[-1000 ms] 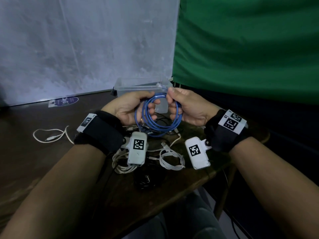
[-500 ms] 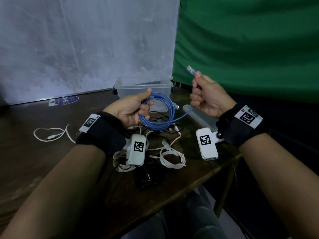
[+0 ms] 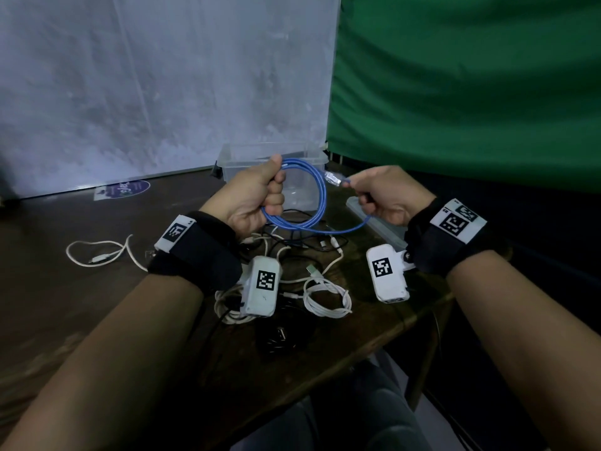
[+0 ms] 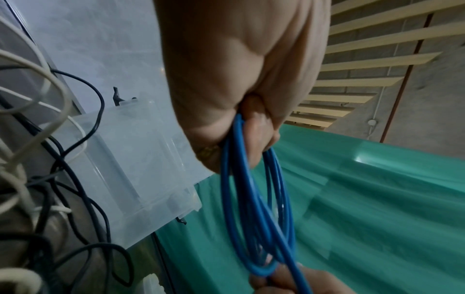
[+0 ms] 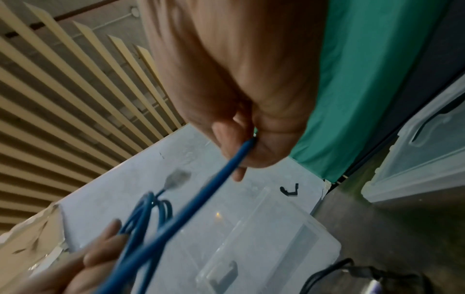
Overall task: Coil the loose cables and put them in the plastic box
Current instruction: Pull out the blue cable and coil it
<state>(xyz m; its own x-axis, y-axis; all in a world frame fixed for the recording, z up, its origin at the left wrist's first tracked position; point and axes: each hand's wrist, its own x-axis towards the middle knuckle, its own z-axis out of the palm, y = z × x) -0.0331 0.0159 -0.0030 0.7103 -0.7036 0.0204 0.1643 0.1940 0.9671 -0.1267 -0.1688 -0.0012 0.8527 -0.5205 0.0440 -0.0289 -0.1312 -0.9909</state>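
Left hand (image 3: 250, 200) is a closed fist around the blue cable (image 3: 312, 203), gripping several smooth, round loops bunched together at the coil's left side. The coil hangs in the air above the table (image 3: 97, 288), roughly oval, standing nearly upright with its flat face toward the camera, just in front of the box (image 3: 234, 164). Right hand (image 3: 387, 196) is curled tight on the free tail, which runs out of the coil's lower edge and rises to the right into the fist. The cable's silver plug (image 3: 332, 179) pokes out leftward from the thumb and forefinger, pointing at the coil. In the left wrist view the loops (image 4: 254, 208) dangle long and narrow from the fingers (image 4: 254, 139).

The box is clear plastic, rectangular, lid off; a clear lid (image 3: 374, 219) lies flat to its right. Under the hands, a tangle of thin black cables (image 3: 292, 236) and glossy white cables (image 3: 325, 297) sprawls on dark, worn wood. One loose white cable (image 3: 97, 255) curls alone at far left.
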